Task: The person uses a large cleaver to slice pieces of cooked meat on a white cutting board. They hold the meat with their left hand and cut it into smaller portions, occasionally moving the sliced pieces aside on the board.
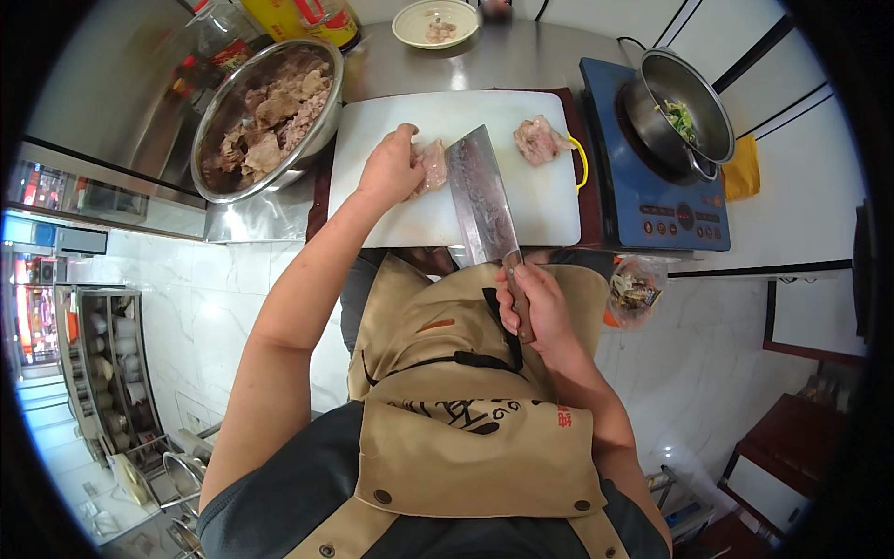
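Observation:
My left hand point(392, 166) rests over a piece of raw meat point(433, 168) on the white cutting board point(377, 227), with thumb and fingers around its left side. My right hand point(548, 304) grips the wooden handle of a Chinese cleaver point(478, 195). The broad blade slants over the board's front edge, its far end close to the right side of that meat. A second piece of raw meat point(539, 140) lies at the board's right, near the yellow board handle point(582, 164). The underside of the meat by my left hand is hidden.
A steel bowl point(335, 105) heaped with meat stands left of the board. Behind are a plate point(401, 31) with small meat bits and several bottles. To the right, a steel pot point(726, 133) with chopped greens sits on a blue induction cooker point(628, 216). A plastic bag point(635, 293) hangs below.

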Tool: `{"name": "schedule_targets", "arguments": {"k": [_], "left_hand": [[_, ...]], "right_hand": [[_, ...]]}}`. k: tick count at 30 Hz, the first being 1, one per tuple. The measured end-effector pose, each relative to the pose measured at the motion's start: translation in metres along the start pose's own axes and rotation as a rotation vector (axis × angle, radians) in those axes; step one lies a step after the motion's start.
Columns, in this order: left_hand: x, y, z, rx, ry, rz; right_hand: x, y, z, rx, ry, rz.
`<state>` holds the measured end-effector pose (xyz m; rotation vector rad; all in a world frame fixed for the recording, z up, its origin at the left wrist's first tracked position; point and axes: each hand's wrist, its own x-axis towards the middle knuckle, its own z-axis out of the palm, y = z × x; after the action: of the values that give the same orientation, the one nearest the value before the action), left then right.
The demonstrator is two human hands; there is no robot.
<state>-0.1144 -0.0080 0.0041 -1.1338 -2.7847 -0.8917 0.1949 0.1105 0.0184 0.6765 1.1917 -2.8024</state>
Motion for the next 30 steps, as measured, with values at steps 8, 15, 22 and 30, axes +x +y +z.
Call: {"name": "schedule_targets", "arguments": {"k": [8, 15, 22, 30], "left_hand": [[0.005, 0.016, -0.011, 0.15, -0.203, -0.112], [0.005, 0.018, -0.011, 0.129, -0.044, 0.077], [-0.019, 0.024, -0.009, -0.035, 0.172, 0.205], [-0.068, 0.005, 0.018, -0.289, 0.531, 0.172]], "right_hand": [[-0.012, 0.012, 0.004, -0.17, 0.023, -0.022], [-0.012, 0.015, 0.001, -0.159, -0.01, -0.033], [-0.015, 0.031, -0.002, -0.211, -0.005, -0.115], [-0.026, 0.044, -0.011, -0.578, -0.064, -0.128]]}}
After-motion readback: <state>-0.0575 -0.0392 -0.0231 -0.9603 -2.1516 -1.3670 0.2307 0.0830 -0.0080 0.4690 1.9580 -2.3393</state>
